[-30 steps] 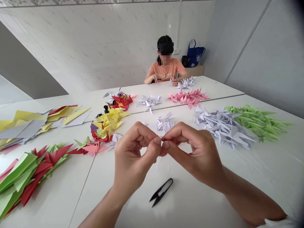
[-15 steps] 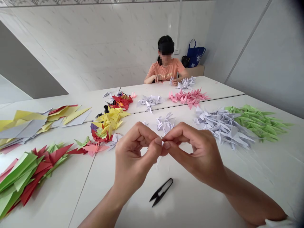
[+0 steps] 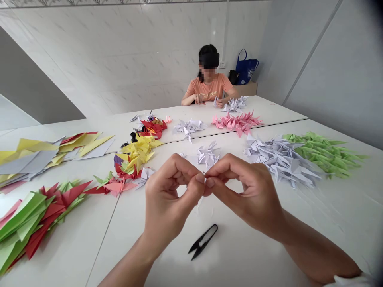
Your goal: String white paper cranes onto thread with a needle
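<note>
My left hand (image 3: 173, 195) and my right hand (image 3: 248, 195) meet fingertip to fingertip above the middle of the white table (image 3: 161, 255). Each one pinches thumb against forefinger, and whatever lies between the tips is too small to make out. Below them lie black thread snips (image 3: 203, 242), blades pointing down-left. Just beyond my fingers sits a small cluster of white paper cranes (image 3: 208, 154). To the right of my right hand is a larger white crane pile (image 3: 278, 161).
Green cranes (image 3: 326, 153) lie far right, pink ones (image 3: 237, 121) farther back. Yellow cranes (image 3: 139, 150) and red-and-green folded papers (image 3: 38, 223) are on the left, near flat folded sheets (image 3: 38, 159). A person (image 3: 209, 83) sits across, handling a white crane.
</note>
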The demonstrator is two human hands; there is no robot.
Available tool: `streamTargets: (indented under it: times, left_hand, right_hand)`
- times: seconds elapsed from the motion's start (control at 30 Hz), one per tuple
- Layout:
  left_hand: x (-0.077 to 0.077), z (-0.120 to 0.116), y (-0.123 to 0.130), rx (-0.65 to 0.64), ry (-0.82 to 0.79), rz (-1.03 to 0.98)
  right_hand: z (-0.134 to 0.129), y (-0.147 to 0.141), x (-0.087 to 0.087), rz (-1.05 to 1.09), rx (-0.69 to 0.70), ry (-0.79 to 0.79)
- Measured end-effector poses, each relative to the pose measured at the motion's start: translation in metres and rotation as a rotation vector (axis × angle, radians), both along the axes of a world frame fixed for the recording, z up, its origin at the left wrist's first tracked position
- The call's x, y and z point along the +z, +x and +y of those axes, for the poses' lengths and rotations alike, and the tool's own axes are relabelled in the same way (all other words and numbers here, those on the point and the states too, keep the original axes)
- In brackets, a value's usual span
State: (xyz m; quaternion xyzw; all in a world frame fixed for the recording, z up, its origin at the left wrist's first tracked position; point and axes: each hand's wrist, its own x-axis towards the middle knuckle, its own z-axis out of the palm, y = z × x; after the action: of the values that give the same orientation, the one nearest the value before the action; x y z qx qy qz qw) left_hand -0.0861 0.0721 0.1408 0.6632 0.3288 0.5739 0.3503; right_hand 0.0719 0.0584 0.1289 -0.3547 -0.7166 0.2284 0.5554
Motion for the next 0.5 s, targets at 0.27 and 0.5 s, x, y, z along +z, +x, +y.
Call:
streamTargets:
  times: [0.27,0.5]
  left_hand:
    - [-0.0012,-0.0014,0.0012,0.022,0.01,-0.001]
    - [-0.0006,-0.001,0.0012,0.032,0.003,0.003]
  right_hand:
    - [-0.0001,0.0004,-0.0017,0.005,-0.001,-0.007]
    - [-0.0004,0.0007,-0.0013,0.007,-0.008,-0.007]
